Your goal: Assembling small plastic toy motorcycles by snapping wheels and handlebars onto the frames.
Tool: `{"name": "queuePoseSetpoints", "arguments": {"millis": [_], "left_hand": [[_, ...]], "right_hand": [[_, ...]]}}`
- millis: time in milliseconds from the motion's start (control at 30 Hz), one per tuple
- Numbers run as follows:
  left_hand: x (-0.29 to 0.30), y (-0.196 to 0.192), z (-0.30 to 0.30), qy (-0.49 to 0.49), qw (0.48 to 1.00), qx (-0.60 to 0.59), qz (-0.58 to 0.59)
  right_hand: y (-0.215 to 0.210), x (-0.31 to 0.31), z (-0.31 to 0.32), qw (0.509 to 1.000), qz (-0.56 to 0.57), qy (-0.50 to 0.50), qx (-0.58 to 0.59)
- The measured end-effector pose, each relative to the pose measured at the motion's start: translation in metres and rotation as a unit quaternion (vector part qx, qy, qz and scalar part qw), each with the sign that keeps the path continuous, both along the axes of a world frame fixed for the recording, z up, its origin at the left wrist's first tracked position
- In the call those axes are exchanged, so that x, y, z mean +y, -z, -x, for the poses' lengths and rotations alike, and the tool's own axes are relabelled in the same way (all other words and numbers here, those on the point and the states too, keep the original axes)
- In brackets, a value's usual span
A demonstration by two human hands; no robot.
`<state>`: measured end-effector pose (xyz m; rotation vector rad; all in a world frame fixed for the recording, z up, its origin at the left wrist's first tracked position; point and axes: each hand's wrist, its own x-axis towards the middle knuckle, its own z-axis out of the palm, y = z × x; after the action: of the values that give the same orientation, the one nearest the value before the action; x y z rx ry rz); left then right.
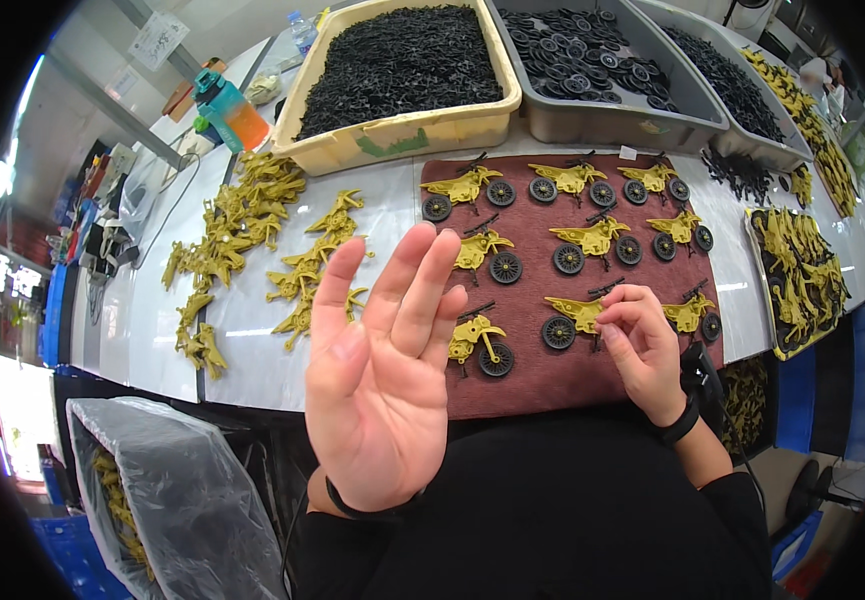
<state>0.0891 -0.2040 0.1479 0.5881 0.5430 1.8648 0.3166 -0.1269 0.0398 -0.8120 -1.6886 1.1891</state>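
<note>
1. The toy motorbike (577, 312) nearest your right hand (647, 350) is lying along the front row of a dull red cloth (532, 385). Its moulded yellow body is looking like hard plastic, and its black rear wheel (558, 332) is showing fine round spokes.
2. Your right hand is curling, thumb and fingertips close together at the bike's front end; you are hiding that end, so I cannot tell whether you are gripping anything.
3. Your left hand (382, 400) is standing raised with its palm showing, fingers loosely spread and bent, holding nothing visible. It is blocking part of another bike (477, 340).
4. Beyond the cloth, a cream bin (402, 135) is holding thin black pieces, and a grey bin (632, 128) is holding loose wheels.
5. To your left, jagged yellow parts (252, 205) are heaping on the smooth, pale table (242, 350).
6. The nearest bike's long axis is running left to right, its handlebar side pointing to your right.
</note>
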Motion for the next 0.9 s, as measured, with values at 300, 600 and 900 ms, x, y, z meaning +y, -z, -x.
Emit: {"name": "queuePoseSetpoints", "arguments": {"millis": [300,600,900], "left_hand": [[-0.01,0.004,0.004,-0.011,0.993,0.114,0.017],[-0.054,-0.079,-0.025,0.237,0.959,-0.126,-0.093],[-0.004,-0.093,-0.044,0.203,0.974,0.009,-0.104]], "right_hand": [[0.0,0.0,0.003,1.0,0.006,-0.017,-0.004],[0.001,-0.001,0.001,0.999,0.013,-0.02,-0.026],[-0.006,-0.002,0.004,0.998,-0.003,-0.041,-0.043]]}}
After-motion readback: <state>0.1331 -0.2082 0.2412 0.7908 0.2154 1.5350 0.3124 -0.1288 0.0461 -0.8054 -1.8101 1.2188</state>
